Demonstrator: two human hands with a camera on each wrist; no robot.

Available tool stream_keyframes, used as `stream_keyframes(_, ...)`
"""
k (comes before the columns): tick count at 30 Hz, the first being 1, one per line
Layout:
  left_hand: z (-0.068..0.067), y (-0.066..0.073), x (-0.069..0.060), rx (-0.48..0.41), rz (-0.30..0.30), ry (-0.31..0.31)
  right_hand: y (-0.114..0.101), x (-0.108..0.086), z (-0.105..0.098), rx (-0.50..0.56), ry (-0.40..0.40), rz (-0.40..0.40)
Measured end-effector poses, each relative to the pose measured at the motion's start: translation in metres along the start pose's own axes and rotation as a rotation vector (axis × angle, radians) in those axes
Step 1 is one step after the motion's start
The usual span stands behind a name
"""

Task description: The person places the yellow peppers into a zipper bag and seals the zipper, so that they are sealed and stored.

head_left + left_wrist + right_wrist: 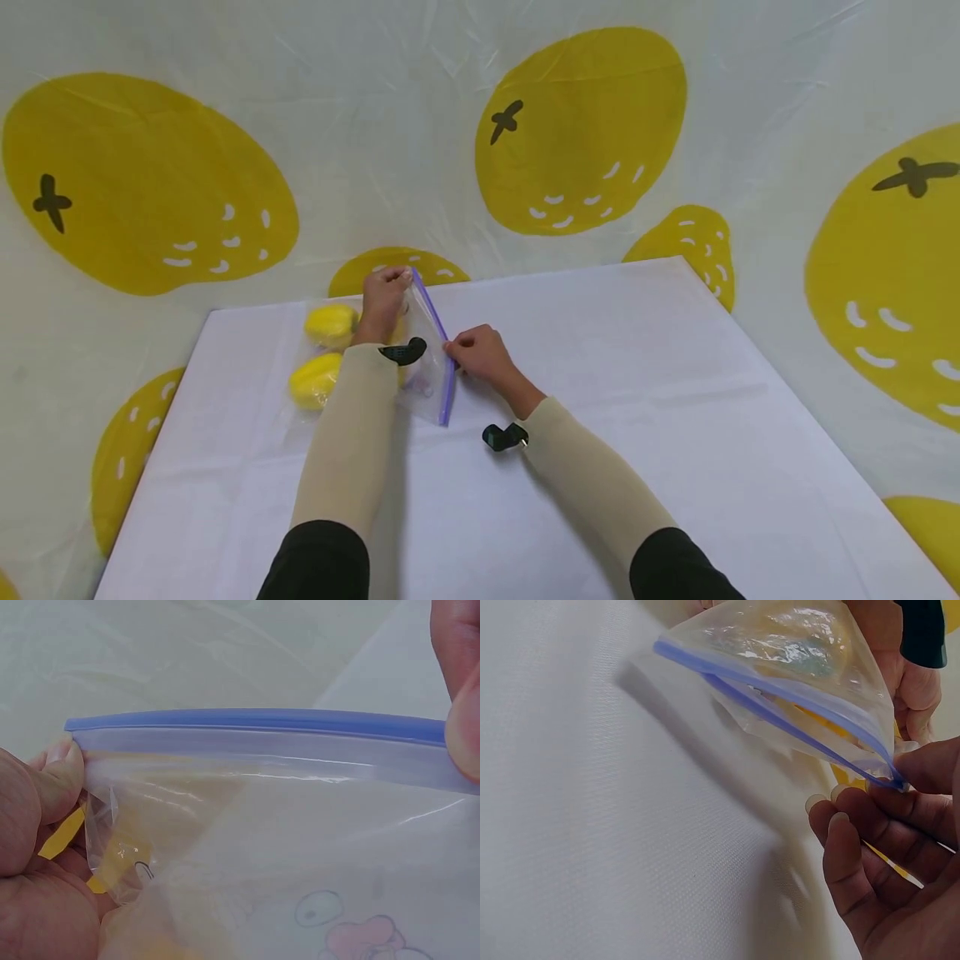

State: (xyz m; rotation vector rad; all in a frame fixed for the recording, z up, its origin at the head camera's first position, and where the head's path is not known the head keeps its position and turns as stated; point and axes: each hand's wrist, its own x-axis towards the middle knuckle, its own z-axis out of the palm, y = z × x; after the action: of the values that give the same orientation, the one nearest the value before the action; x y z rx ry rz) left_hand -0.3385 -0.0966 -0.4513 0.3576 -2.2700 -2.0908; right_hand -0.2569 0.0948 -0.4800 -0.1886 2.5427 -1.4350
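A clear zip bag [425, 379] with a purple-blue zip strip [262, 718] stands tilted between my hands. My left hand [385, 302] pinches the far end of the strip between thumb and finger. Partway along the strip, my right hand [483, 354] pinches it too. In the right wrist view the two zip edges [780, 716] stand apart over part of their length and meet at the right hand's fingers [881, 832]. A pink printed drawing [367, 936] shows on the bag. Something yellow shows through the plastic; its kind is unclear.
Two rounded yellow, fruit-like things [315, 381] in clear plastic lie left of the left forearm. A white cloth covers the table [600, 375]. Behind hangs a pale sheet [390, 125] printed with yellow fruit. A black wrist camera [504, 437] sits by the right wrist.
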Motion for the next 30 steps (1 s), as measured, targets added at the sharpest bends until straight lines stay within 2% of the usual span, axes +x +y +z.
stream_keyframes(8, -0.0011, 0.0005, 0.0012, -0.002, -0.017, -0.022, -0.0019, -0.0031, -0.0018, 0.006, 0.002, -0.021)
stream_keyframes(12, -0.0006, 0.0006, 0.0016, 0.003, -0.018, -0.02, -0.002, -0.0053, -0.0017, -0.002, 0.0, -0.006)
stream_keyframes(16, -0.0001, 0.0006, 0.0016, 0.003, -0.016, -0.016, -0.0007, -0.0063, -0.0019, -0.011, -0.018, 0.005)
stream_keyframes(23, -0.0006, 0.0013, 0.0015, -0.008, -0.022, -0.021, 0.0013, -0.0066, -0.0039, -0.006, -0.046, -0.044)
stream_keyframes(30, -0.0018, 0.0019, 0.0028, -0.001, -0.027, -0.012, -0.0003, -0.0074, -0.0061, 0.005, -0.093, -0.026)
